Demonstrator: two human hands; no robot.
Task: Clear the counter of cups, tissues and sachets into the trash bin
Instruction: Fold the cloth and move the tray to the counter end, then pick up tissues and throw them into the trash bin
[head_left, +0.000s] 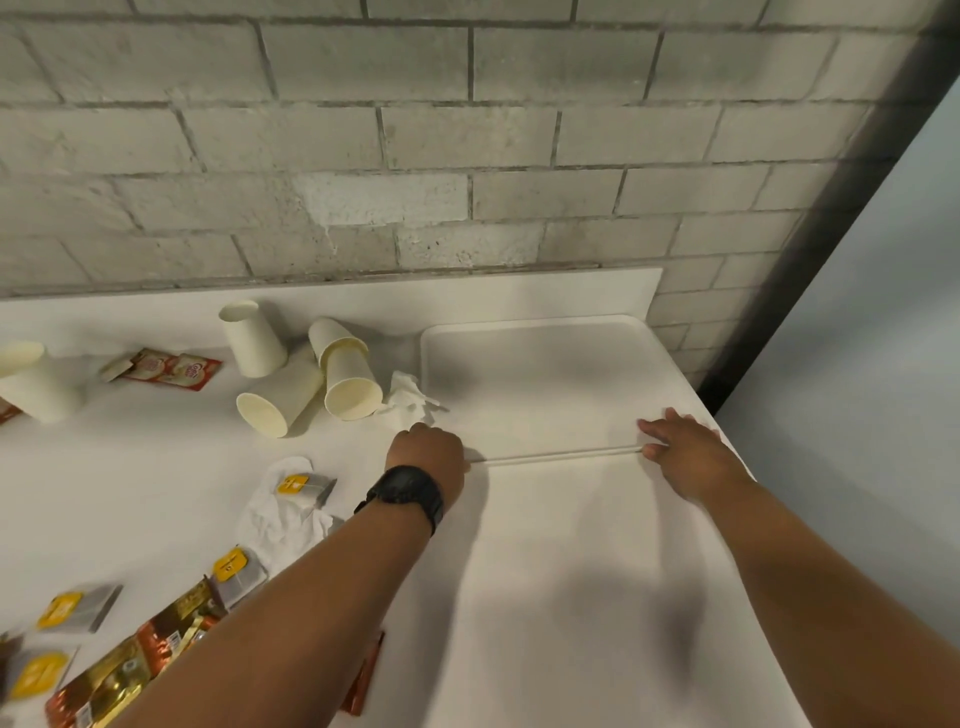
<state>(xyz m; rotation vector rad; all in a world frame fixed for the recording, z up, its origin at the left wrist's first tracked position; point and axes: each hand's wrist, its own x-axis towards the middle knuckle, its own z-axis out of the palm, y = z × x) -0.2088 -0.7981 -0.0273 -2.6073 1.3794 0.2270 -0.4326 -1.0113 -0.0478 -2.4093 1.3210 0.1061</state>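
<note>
A white tray (535, 364) lies flat on the white counter (545, 571) at the back right. My left hand (428, 449) grips the tray's near left corner, fingers curled over the rim. My right hand (685, 449) holds the near right part of the rim, thumb under and fingers on top. Several cream paper cups (353, 382) stand or lie tipped left of the tray. A crumpled tissue (410, 397) lies against the tray's left edge. Another tissue (283, 514) sits nearer, with a yellow-labelled tea sachet (304, 488) on it.
A red sachet (169, 369) lies at the back left. More tea sachets (78, 608) and gold and copper packets (156, 644) crowd the near left corner. A grey brick wall (415, 156) backs the counter. The counter ends at the right, by a pale wall.
</note>
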